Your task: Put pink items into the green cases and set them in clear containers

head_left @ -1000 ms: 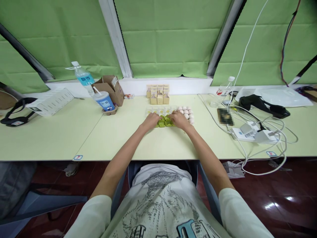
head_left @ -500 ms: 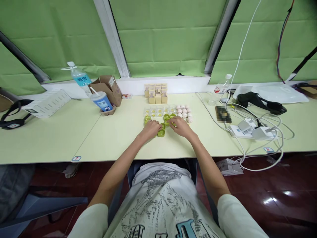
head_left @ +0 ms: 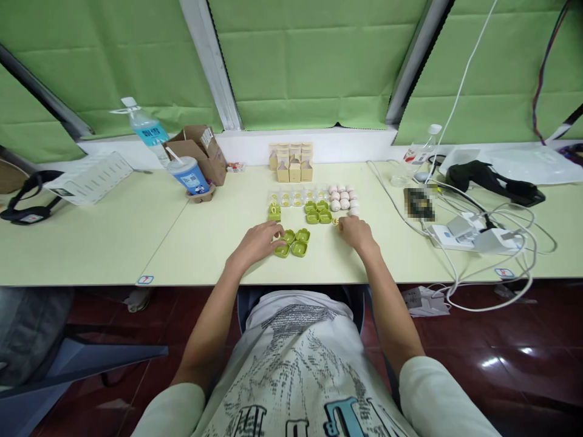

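Observation:
My left hand (head_left: 255, 241) rests on the pale table (head_left: 136, 243), its curled fingers touching a cluster of small green trays (head_left: 291, 242). My right hand (head_left: 356, 231) lies to the right, fingertips pinched on a small yellowish piece (head_left: 335, 221). Further back sit more green trays (head_left: 318, 213), a single green tray (head_left: 274, 212), a row of clear pieces with yellow centres (head_left: 291, 198) and a group of pinkish-white balls (head_left: 344, 198). Small tan boxes (head_left: 291, 162) stand behind them near the sill.
At the left back stand a blue cup (head_left: 190, 176), a water bottle (head_left: 146, 132), an open cardboard box (head_left: 203, 149) and a white box (head_left: 88, 177). Headphones (head_left: 25, 200) lie far left. Cables, adapters (head_left: 478, 237) and a black device (head_left: 492, 179) crowd the right side.
Both hands have drawn back toward me from the far trays. My left hand has pulled a cluster of green trays nearer; my right hand has moved right and nearer, off the trays.

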A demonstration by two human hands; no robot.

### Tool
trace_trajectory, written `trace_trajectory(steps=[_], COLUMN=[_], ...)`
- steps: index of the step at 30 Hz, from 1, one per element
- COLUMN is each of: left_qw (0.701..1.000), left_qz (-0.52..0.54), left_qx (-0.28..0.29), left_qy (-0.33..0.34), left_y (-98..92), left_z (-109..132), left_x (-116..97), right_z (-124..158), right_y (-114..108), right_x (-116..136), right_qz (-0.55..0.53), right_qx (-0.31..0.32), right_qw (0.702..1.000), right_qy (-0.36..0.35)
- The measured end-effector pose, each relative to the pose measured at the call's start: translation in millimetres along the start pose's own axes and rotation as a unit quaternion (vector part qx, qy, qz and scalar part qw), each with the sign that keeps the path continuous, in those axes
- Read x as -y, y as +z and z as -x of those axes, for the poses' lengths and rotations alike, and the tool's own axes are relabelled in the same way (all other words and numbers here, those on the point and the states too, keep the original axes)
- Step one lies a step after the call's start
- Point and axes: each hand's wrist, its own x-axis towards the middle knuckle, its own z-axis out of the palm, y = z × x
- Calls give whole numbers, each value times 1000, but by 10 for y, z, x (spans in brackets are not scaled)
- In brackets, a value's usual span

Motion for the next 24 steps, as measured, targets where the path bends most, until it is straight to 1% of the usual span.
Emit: trace_trajectory(steps=[3,5,7,9,11,13,15,17,19,21,24], left_qw=[998,994,992,992,995,1000,995,976,951,931,914], left_qz=[-47,-84,-101,-96,-72,-9,95,211,303,357,393], left_qx=[38,57,70,75,62,23,-24,-54,-65,-77,-97], left_qy=[-19,-31,-37,-31,-20,-5,8,15,18,15,4], left_y=[18,81,142,165,140,80,12,-41,-71,-84,-93], left_z=[27,16,5,11,33,54,61,49,25,-1,-28], left_x=[-70,-152,-219,-241,-206,-127,-33,48,100,119,98], right_z=[-5,3,10,9,5,9,25,48,65,62,16], right_y=[19,19,22,27,27,11,-19,-53,-74,-68,-11], right_x=[-14,-39,-62,-69,-62,-46,-32,-28,-38,-56,-84], right_qz=[8,12,14,14,12,7,-2,-14,-26,-37,-53], right_qx=[4,6,7,5,-1,-10,-25,-42,-53,-50,-27], right_qw=[1000,1000,1000,1000,999,999,999,998,997,996,996], right_qy=[-7,-14,-21,-27,-30,-32,-35,-42,-51,-57,-68])
